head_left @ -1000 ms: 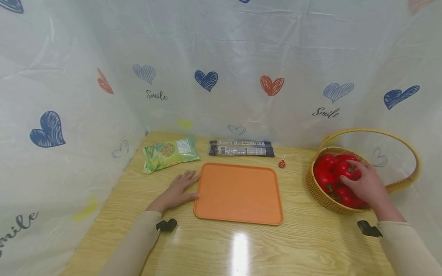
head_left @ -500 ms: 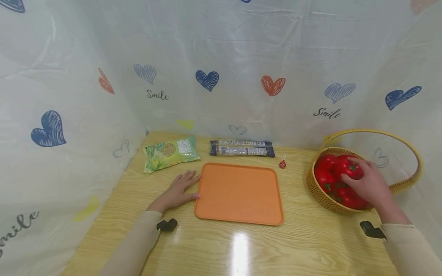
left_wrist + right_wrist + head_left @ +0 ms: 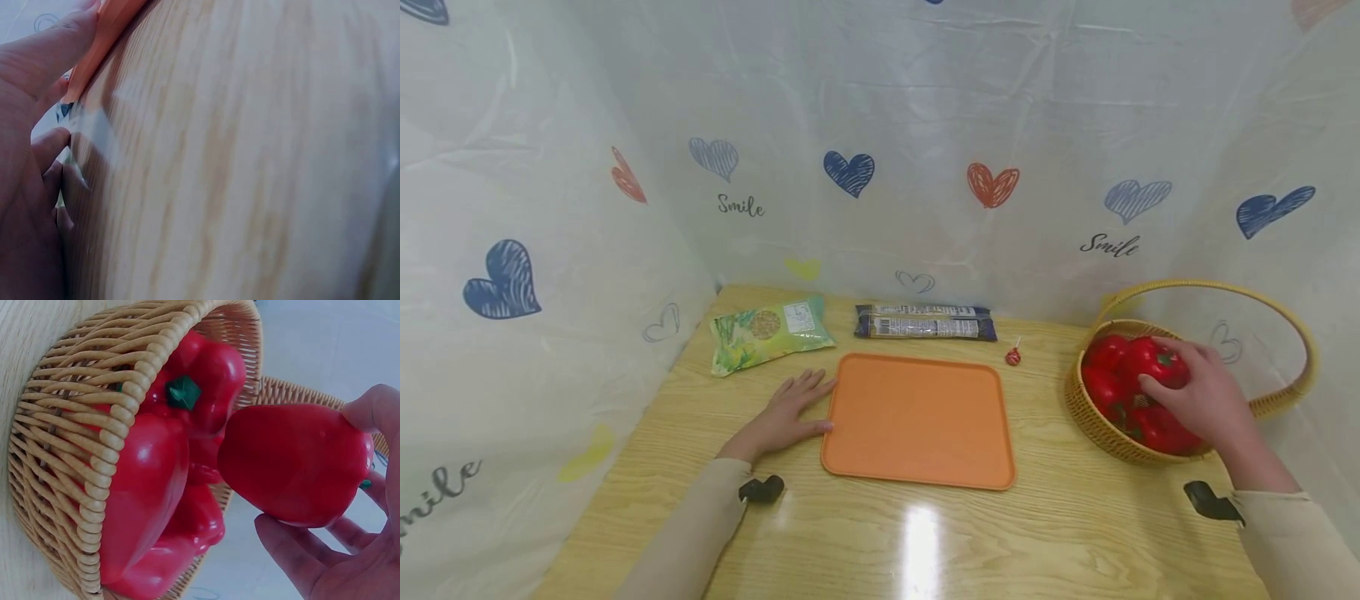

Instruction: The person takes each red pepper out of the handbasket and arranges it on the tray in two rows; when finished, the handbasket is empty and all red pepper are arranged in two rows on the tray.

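My right hand (image 3: 1206, 396) grips a red bell pepper (image 3: 297, 464) between thumb and fingers, at the top of the wicker basket (image 3: 1093, 429). In the right wrist view this pepper sits by the basket's opening, its green stem toward my palm. Several more red peppers (image 3: 147, 487) lie inside the basket. My left hand (image 3: 782, 419) rests on the table with fingers spread, thumb and fingertips at the left edge of the orange tray (image 3: 921, 421). The left wrist view shows the thumb against the tray's rim (image 3: 109, 44).
A green and yellow snack bag (image 3: 771, 335) lies behind my left hand. Dark packets with printed labels (image 3: 925, 323) lie behind the tray, with a red lollipop (image 3: 1012, 357) to their right. The basket's tall handle (image 3: 1210, 285) arches up. A heart-printed curtain (image 3: 910, 100) hangs behind the table.
The pepper in my right hand has risen slightly above the others in the basket, and the right wrist has shifted a little right. My left hand has stayed in place.
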`<action>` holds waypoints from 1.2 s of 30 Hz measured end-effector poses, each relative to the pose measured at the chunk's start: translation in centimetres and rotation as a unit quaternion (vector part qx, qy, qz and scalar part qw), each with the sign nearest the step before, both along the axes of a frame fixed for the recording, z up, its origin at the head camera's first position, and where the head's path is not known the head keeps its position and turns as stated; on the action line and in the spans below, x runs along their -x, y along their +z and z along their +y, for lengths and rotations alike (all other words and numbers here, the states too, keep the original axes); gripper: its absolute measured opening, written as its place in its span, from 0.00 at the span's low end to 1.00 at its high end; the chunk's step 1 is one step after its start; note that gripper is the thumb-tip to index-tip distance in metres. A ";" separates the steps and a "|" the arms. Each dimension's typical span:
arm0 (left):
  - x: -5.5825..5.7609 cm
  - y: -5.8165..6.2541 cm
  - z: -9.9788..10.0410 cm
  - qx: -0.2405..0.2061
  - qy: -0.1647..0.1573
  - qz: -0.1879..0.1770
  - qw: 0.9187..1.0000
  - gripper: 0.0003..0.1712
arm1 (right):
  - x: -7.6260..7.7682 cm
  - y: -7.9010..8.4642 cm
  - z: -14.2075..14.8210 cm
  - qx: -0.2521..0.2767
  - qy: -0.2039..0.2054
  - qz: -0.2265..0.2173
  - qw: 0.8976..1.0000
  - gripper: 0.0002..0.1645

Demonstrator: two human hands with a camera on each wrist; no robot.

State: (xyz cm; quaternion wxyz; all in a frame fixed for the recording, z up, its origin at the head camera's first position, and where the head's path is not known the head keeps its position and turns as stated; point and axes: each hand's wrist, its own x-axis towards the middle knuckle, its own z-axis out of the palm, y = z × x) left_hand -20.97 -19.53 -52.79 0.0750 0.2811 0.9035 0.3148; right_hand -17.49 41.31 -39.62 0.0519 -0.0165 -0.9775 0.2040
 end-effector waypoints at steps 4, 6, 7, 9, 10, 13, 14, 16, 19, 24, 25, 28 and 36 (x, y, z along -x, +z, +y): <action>0.0 0.1 0.0 0.000 0.001 -0.001 1.000 0.46 | -0.1 0.2 -0.5 -0.003 0.014 0.007 1.000 0.43; 0.0 0.0 0.0 0.000 0.001 -0.001 1.000 0.46 | -0.1 0.3 -0.8 0.000 0.020 0.012 1.000 0.42; 0.0 0.0 0.0 0.000 0.001 -0.001 1.000 0.46 | -0.1 0.3 -1.0 0.001 0.023 0.015 1.000 0.41; 0.0 0.0 0.0 0.000 0.001 -0.002 1.000 0.46 | -0.2 0.4 -1.3 0.003 0.027 0.018 0.999 0.41; 0.0 0.0 0.0 0.000 0.001 -0.002 1.000 0.46 | -0.2 0.4 -1.5 0.005 0.029 0.018 0.999 0.41; 0.0 -0.1 0.0 -0.002 0.002 -0.003 1.000 0.46 | -0.3 0.6 -2.0 0.008 0.035 0.019 0.999 0.41; 0.0 -0.1 0.0 -0.002 0.003 -0.003 1.000 0.46 | -0.3 0.6 -2.2 0.010 0.037 0.018 0.999 0.41; 0.0 -0.2 0.0 -0.002 0.003 -0.003 1.000 0.46 | -0.4 0.7 -2.6 0.013 0.039 0.018 0.999 0.41; 0.0 -0.3 0.0 -0.004 0.004 0.001 1.000 0.46 | -0.6 0.7 -3.1 0.015 0.045 0.020 0.999 0.42; 0.1 -0.3 0.0 -0.006 0.004 0.001 1.000 0.46 | -0.7 0.7 -4.0 0.019 0.057 0.029 0.998 0.41; 0.1 -0.3 0.0 -0.006 0.004 0.001 1.000 0.46 | -0.7 0.7 -4.2 0.020 0.061 0.033 0.997 0.41; 0.0 -0.3 0.0 -0.005 0.005 -0.001 1.000 0.46 | -0.8 0.7 -4.7 0.023 0.071 0.041 0.996 0.40; 0.1 -0.3 0.0 -0.003 0.005 0.002 1.000 0.46 | -0.9 0.6 -6.2 0.030 0.090 0.029 0.995 0.44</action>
